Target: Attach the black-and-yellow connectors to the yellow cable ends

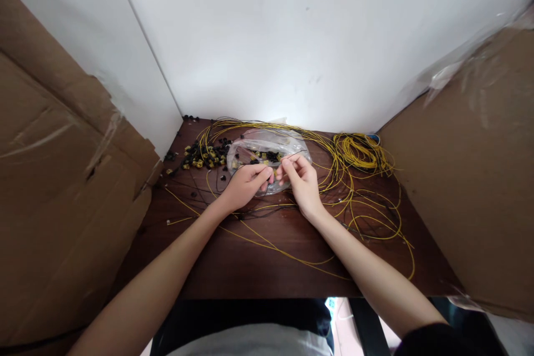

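Observation:
My left hand point(250, 182) is pinched closed in front of a clear plastic bag point(235, 153), with something small and dark between thumb and fingers that I cannot make out. Close beside it on the right, my right hand point(301, 181) pinches a thin dark wire point(295, 153) between thumb and forefinger. Small black and yellow parts point(271, 156) lie in the bag behind the hands. More of these black and yellow pieces point(206, 157) are piled left of the bag. Long yellow and black wires point(334, 147) run behind and right of the hands.
A coil of yellow wire point(361, 153) sits at the back right of the dark brown table point(267, 278). Loose yellow wires point(283, 253) cross the front. Cardboard panels stand at left point(54, 178) and right point(471, 178), with a white wall point(267, 39) behind.

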{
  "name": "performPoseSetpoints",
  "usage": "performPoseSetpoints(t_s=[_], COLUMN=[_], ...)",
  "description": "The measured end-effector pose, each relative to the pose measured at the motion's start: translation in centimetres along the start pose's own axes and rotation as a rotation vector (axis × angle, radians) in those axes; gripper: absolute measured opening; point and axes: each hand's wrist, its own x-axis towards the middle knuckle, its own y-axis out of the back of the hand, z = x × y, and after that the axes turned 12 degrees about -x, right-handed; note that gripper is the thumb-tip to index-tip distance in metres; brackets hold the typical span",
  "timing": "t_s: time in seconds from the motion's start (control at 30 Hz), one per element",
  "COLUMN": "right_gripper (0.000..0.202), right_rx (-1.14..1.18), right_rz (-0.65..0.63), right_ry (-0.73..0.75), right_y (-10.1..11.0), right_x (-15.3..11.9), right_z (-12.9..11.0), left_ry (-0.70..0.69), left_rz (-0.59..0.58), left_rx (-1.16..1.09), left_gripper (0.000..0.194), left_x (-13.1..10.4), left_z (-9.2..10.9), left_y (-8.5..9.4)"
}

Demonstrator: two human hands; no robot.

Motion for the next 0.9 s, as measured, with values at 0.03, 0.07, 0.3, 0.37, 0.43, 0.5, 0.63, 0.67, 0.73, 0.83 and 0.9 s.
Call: performPoseSetpoints(t_s=[0.03,0.07,0.3,0.37,0.43,0.5,0.63,0.67,0.73,0.83,0.9], right_gripper=[0.021,0.021,0.022,0.023,0.024,0.023,0.025,0.025,0.025,0.024,0.024], right_rx=[0.005,0.009,0.024,0.044,0.075,0.093,0.097,0.101,0.112,0.132,0.144], right_rz=[0.01,0.02,0.089,0.114,0.149,0.194,0.274,0.287,0.3,0.302,0.305], right_ry=[-0.001,-0.003,-0.019,-0.028,-0.039,-0.049,-0.059,-0.061,-0.063,-0.06,-0.054], right_y=[0.0,0.1,0.2,0.3,0.4,0.6,1.0,1.1,1.1,1.1,1.1], right_x=[0.0,0.1,0.2,0.3,0.5,0.6,0.9,1.0,1.0,1.0,1.0], right_z=[0.0,0.0,-0.2,-0.2,-0.3,-0.4,-0.5,-0.5,-0.5,-0.5,-0.5], left_ry=[0.0,0.001,0.02,0.022,0.019,0.013,0.011,0.012,0.011,0.007,0.007], left_rz=[-0.001,-0.001,0.005,0.007,0.008,0.005,0.004,0.004,0.005,0.002,0.0], left_rx=[-0.001,-0.003,-0.005,-0.004,-0.003,0.003,0.01,0.01,0.008,0.005,0.006], left_gripper=[0.035,0.035,0.036,0.036,0.036,0.036,0.037,0.037,0.037,0.036,0.036], left_x=[0.0,0.0,0.0,-0.1,-0.1,-0.1,-0.1,-0.1,-0.1,-0.1,-0.1], left_z=[0.0,0.0,-0.1,-0.1,-0.2,-0.2,-0.2,-0.2,-0.2,-0.1,-0.1], left_y=[0.0,0.0,-0.1,-0.1,-0.1,-0.1,-0.1,-0.1,-0.1,-0.2,-0.2])
